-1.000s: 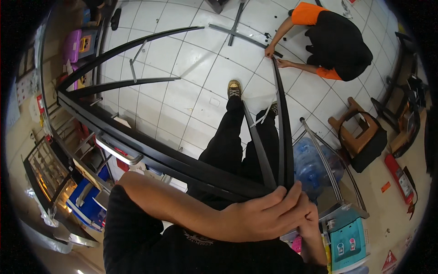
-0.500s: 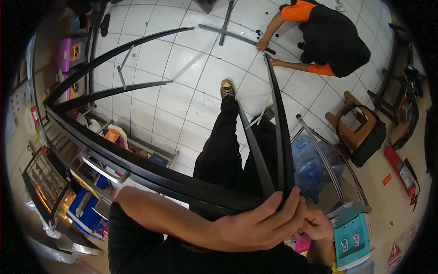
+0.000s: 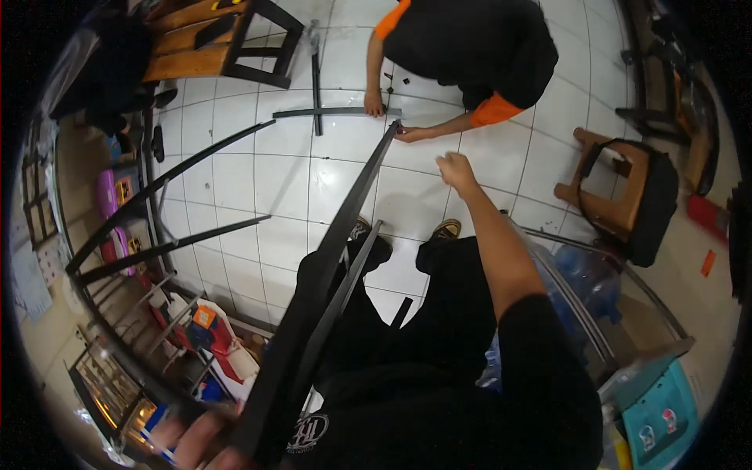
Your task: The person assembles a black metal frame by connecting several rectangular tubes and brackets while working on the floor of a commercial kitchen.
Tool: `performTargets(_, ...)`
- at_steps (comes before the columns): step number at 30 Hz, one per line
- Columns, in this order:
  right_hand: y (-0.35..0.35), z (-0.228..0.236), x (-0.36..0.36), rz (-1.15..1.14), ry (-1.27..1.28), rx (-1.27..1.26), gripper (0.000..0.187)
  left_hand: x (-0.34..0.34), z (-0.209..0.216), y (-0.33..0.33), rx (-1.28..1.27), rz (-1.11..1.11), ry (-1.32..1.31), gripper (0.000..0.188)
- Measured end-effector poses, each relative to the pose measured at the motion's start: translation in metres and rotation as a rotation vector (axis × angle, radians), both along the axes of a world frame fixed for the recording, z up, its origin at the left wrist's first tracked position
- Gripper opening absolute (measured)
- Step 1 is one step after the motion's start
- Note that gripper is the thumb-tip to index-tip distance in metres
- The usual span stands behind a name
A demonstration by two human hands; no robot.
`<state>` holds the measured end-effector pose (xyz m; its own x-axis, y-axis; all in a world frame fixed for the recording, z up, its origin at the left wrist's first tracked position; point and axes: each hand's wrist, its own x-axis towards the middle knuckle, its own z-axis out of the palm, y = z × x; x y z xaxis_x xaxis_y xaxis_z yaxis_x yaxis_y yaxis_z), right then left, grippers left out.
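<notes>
A black metal frame (image 3: 338, 215) of long joined bars stretches across the view, its near corner by my body. My left hand (image 3: 200, 442) is wrapped round this corner at the lower left, blurred and partly cut off by the edge. My right hand (image 3: 457, 172) is held out in mid-air, right of the frame, its fingers curled with nothing visible in them. At the frame's far end a co-worker's hand (image 3: 415, 134) touches the bar tip. The co-worker's other hand (image 3: 374, 103) presses on a grey crossed metal piece (image 3: 317, 113) lying on the tiles.
Right of me are a brown wooden stool (image 3: 599, 192) with a black bag, a metal rack (image 3: 576, 290) and blue water bottles (image 3: 587, 278). A wooden bench (image 3: 188, 39) stands far left. Cluttered shelves (image 3: 117, 188) line the left. The co-worker (image 3: 478, 47) crouches ahead.
My right hand has left the frame's corner and reached forward. My left hand has moved to the lower left with that corner, swinging the frame left. The co-worker's lower hand stays at the bar tip.
</notes>
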<state>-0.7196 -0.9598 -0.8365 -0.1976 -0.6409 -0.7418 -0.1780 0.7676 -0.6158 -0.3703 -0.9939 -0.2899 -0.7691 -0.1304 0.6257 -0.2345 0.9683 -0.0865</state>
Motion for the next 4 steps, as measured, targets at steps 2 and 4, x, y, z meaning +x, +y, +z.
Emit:
performTargets(2, -0.037, -0.057, 0.015, 0.135, 0.321, -0.246, 0.042, 0.015, -0.010, -0.022, -0.282, -0.084, -0.089, 0.047)
performTargets(4, -0.082, -0.099, 0.018, 0.044, 0.347, -0.360, 0.040, 0.026, -0.040, -0.018, -0.287, -0.003, -0.098, 0.046)
